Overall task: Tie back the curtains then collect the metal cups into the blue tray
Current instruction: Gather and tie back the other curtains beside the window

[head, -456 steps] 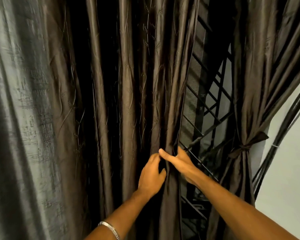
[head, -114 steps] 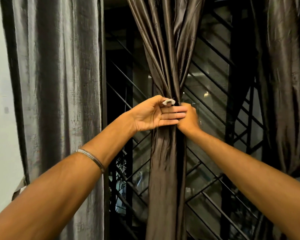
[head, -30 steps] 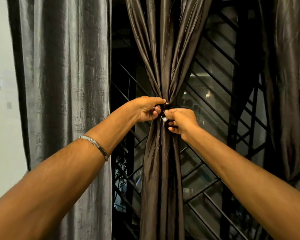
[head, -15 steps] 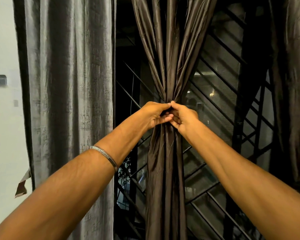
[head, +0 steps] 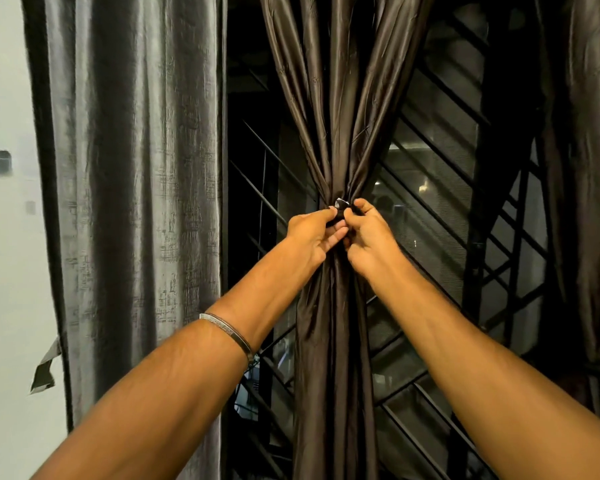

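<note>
Both hands meet at the waist of the gathered brown curtain: the left hand and right hand each pinch the dark tie-back cinched round it, thumbs and forefingers curled on a small pale end. To finish well, I would keep the bunch squeezed tight while fastening, so no fold slips free. Neither metal cups nor blue tray are in view.

A room in a home at night: floor-length satin curtains hang before a window fitted with a diagonal metal grille, beside a pale wall at left.
</note>
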The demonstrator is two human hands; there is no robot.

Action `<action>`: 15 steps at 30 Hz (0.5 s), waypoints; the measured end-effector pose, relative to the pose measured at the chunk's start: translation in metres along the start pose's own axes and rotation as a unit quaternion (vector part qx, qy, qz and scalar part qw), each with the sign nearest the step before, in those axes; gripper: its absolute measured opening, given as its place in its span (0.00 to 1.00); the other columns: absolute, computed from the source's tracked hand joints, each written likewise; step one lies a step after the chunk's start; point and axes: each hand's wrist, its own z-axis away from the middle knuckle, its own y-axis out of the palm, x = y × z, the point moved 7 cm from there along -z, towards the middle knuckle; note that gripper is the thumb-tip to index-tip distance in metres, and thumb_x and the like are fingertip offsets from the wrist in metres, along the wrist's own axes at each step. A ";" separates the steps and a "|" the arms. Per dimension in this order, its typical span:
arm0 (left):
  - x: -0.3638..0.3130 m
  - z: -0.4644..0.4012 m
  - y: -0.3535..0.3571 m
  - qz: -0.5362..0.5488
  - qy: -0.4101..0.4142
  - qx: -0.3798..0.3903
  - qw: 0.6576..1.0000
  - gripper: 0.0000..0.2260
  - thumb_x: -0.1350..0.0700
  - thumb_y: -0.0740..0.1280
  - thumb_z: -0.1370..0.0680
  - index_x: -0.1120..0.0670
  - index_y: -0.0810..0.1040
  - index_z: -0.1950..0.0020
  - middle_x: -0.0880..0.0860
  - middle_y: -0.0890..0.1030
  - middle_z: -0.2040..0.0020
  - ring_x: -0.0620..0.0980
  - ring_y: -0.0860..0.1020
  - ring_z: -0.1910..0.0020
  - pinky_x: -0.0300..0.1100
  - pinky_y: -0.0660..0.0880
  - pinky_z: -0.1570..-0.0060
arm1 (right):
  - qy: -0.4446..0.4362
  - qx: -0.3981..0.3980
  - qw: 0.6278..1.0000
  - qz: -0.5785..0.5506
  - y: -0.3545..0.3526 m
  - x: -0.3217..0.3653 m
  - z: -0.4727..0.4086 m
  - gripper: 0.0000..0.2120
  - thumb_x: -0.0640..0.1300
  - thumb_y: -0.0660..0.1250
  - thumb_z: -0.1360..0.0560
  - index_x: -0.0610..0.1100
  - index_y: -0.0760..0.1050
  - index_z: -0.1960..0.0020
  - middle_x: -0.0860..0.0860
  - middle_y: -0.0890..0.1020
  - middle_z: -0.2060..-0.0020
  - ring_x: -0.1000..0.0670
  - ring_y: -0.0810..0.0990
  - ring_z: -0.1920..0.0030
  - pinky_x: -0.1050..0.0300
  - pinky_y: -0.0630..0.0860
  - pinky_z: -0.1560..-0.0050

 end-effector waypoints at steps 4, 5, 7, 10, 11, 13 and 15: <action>0.003 -0.001 0.000 -0.001 -0.008 0.012 1.000 0.02 0.65 0.65 0.21 0.62 0.77 0.51 0.57 0.80 0.59 0.45 0.80 0.75 0.36 0.80 0.71 | 0.000 0.107 0.993 -0.057 0.005 0.006 0.005 0.16 0.32 0.56 0.20 0.50 0.77 0.48 0.49 0.81 0.55 0.53 0.79 0.59 0.63 0.74 0.59; 0.004 -0.001 0.000 0.001 -0.005 0.016 1.000 0.02 0.65 0.66 0.21 0.61 0.77 0.50 0.56 0.80 0.59 0.45 0.81 0.75 0.35 0.80 0.71 | -0.005 0.121 0.992 -0.040 0.006 0.008 0.006 0.15 0.33 0.58 0.20 0.50 0.78 0.46 0.49 0.81 0.56 0.54 0.78 0.61 0.64 0.74 0.60; 0.005 -0.002 0.000 -0.002 0.006 0.024 1.000 0.02 0.64 0.66 0.21 0.60 0.78 0.52 0.54 0.82 0.63 0.44 0.81 0.74 0.35 0.80 0.70 | -0.026 0.115 0.993 0.020 0.006 0.012 0.007 0.11 0.38 0.64 0.21 0.50 0.79 0.44 0.51 0.82 0.58 0.56 0.73 0.68 0.66 0.72 0.67; 0.005 -0.005 -0.004 -0.030 0.026 0.018 0.999 0.04 0.63 0.68 0.22 0.59 0.79 0.56 0.52 0.81 0.66 0.42 0.81 0.73 0.36 0.80 0.65 | -0.057 0.065 0.992 0.091 0.004 0.019 0.008 0.10 0.38 0.69 0.24 0.46 0.81 0.44 0.47 0.83 0.58 0.55 0.76 0.68 0.66 0.74 0.70; 0.005 -0.006 -0.005 -0.044 0.036 0.015 0.998 0.03 0.63 0.69 0.22 0.59 0.78 0.56 0.52 0.81 0.65 0.42 0.80 0.72 0.36 0.80 0.66 | -0.071 0.048 0.990 0.108 0.003 0.021 0.008 0.09 0.38 0.69 0.24 0.44 0.81 0.45 0.47 0.83 0.58 0.55 0.79 0.66 0.66 0.75 0.69; 0.003 -0.009 -0.008 -0.069 0.058 0.011 0.996 0.04 0.62 0.70 0.23 0.59 0.77 0.56 0.53 0.80 0.64 0.41 0.79 0.73 0.33 0.79 0.68 | -0.110 0.023 0.982 0.150 0.002 0.026 0.007 0.06 0.37 0.70 0.24 0.42 0.82 0.48 0.47 0.84 0.57 0.53 0.82 0.60 0.65 0.78 0.64; 0.001 -0.010 -0.009 -0.089 0.075 0.011 0.993 0.07 0.61 0.71 0.23 0.58 0.76 0.60 0.53 0.78 0.65 0.41 0.78 0.73 0.33 0.78 0.70 | -0.148 0.012 0.970 0.190 0.002 0.030 0.006 0.04 0.36 0.70 0.25 0.42 0.82 0.53 0.47 0.84 0.59 0.51 0.82 0.56 0.59 0.81 0.53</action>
